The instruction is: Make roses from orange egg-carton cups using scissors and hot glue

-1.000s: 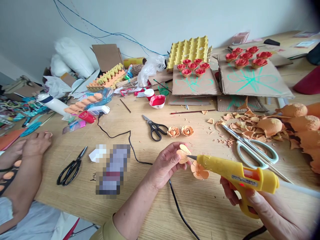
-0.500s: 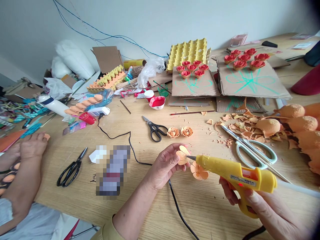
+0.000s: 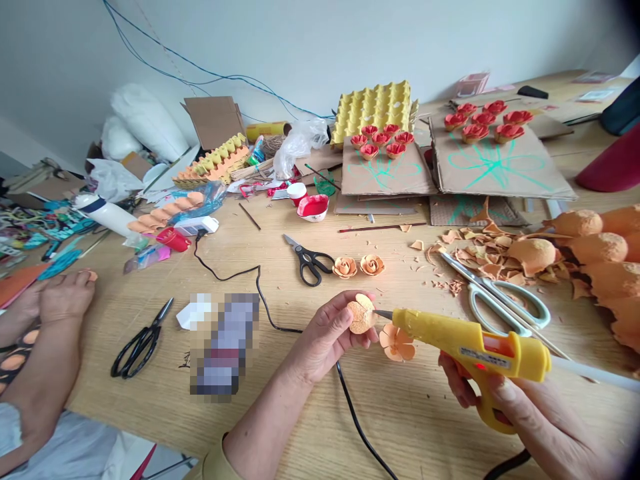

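Note:
Between the thumb and fingers of my left hand (image 3: 325, 337) is an orange egg-carton flower piece (image 3: 361, 315) with rounded petals. My right hand (image 3: 525, 413) grips a yellow hot glue gun (image 3: 460, 340) by its handle, a red light glowing on its side. The gun's dark nozzle meets or almost meets the held piece at its right edge. Just below the nozzle, an open orange petal cup (image 3: 397, 343) rests on the table. Behind my left hand sit two rolled orange flowers, one on the left (image 3: 345, 267) and one on the right (image 3: 373, 265).
Black-handled scissors (image 3: 309, 260), black pliers-like snips (image 3: 143, 343) and pale green scissors (image 3: 507, 300) lie around. Carton scraps (image 3: 465, 253) and an orange egg tray (image 3: 610, 267) are at right. Red flowers stand on cardboard (image 3: 505, 167) behind. A co-worker's arms (image 3: 57, 333) rest at left.
The held flower piece has turned slightly in my left fingers, showing its rounded petal more to the front. The glue gun stays almost in place. The whole view has shifted slightly.

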`<action>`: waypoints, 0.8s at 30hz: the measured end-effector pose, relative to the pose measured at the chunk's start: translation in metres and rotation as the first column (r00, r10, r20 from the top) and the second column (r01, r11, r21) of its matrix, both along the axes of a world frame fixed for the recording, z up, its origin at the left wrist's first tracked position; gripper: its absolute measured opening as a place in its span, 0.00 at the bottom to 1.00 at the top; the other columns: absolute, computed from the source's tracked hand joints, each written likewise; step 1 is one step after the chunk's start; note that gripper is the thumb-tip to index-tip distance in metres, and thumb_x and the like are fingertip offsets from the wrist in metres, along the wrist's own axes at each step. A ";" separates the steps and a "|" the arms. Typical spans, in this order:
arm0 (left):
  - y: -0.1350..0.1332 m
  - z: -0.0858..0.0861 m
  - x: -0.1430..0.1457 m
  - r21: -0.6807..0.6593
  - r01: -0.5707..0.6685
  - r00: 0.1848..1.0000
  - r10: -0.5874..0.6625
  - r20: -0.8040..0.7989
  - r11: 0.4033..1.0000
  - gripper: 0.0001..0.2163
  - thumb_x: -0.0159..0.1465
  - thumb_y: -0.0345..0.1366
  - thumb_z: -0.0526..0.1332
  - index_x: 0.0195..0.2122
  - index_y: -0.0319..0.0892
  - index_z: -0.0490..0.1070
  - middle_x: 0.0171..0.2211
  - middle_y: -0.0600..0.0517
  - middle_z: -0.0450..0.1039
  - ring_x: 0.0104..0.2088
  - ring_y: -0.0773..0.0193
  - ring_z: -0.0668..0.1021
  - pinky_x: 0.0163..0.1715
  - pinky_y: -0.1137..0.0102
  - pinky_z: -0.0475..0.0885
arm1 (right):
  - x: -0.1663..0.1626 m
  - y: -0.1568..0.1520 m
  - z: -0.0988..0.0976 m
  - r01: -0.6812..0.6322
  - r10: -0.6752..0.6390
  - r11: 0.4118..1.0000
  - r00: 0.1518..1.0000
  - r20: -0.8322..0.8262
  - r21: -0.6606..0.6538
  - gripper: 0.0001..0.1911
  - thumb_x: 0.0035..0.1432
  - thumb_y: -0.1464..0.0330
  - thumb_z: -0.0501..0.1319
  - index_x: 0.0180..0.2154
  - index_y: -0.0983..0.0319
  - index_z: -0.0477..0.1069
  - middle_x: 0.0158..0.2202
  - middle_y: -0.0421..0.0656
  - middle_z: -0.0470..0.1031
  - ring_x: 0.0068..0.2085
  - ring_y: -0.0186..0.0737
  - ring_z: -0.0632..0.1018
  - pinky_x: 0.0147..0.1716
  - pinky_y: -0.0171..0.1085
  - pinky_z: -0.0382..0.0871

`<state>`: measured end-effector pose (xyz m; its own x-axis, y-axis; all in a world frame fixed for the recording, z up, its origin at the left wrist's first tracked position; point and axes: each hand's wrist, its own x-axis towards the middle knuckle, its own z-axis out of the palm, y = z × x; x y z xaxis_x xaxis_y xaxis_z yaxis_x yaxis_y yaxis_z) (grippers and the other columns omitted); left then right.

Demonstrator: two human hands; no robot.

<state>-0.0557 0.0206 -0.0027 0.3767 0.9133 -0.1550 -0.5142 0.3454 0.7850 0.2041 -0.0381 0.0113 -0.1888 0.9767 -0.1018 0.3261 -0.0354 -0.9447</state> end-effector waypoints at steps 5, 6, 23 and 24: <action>0.000 -0.001 0.000 -0.017 -0.019 0.999 0.020 0.027 1.000 0.22 0.60 0.49 0.70 0.48 0.38 0.77 0.40 0.46 0.77 0.29 0.67 0.78 0.28 0.75 0.72 | 0.006 -0.001 -0.008 -0.013 0.012 1.000 0.999 0.034 0.005 0.25 0.65 0.47 0.53 0.36 0.57 0.79 0.28 0.44 0.75 0.25 0.40 0.71 0.33 0.39 0.79; 0.000 -0.001 0.000 -0.017 -0.019 0.999 0.020 0.033 1.000 0.22 0.60 0.49 0.70 0.48 0.38 0.77 0.40 0.46 0.77 0.29 0.67 0.78 0.28 0.75 0.72 | 0.008 -0.001 -0.012 -0.018 0.018 1.000 0.999 0.032 0.003 0.24 0.64 0.47 0.54 0.38 0.57 0.79 0.28 0.44 0.75 0.25 0.40 0.71 0.32 0.38 0.78; 0.000 -0.003 0.001 -0.010 -0.011 0.996 0.012 0.086 1.000 0.20 0.63 0.48 0.68 0.47 0.37 0.75 0.40 0.46 0.77 0.29 0.66 0.81 0.26 0.76 0.74 | 0.006 -0.007 -0.013 0.038 -0.038 0.999 0.999 0.004 -0.034 0.22 0.63 0.48 0.57 0.40 0.57 0.80 0.30 0.44 0.76 0.27 0.41 0.73 0.36 0.40 0.79; 0.000 -0.003 0.001 -0.008 -0.009 0.996 0.009 0.085 1.000 0.20 0.63 0.49 0.68 0.47 0.37 0.75 0.39 0.46 0.77 0.29 0.66 0.80 0.26 0.77 0.74 | 0.006 -0.007 -0.014 0.032 -0.032 0.999 0.999 0.009 -0.029 0.23 0.63 0.48 0.57 0.40 0.57 0.80 0.30 0.44 0.77 0.28 0.41 0.73 0.37 0.40 0.80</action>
<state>-0.0548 0.0206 -0.0054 0.3805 0.9156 -0.1298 -0.5819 0.3462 0.7359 0.2098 -0.0452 -0.0026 -0.1566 0.9788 -0.1322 0.3322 -0.0739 -0.9403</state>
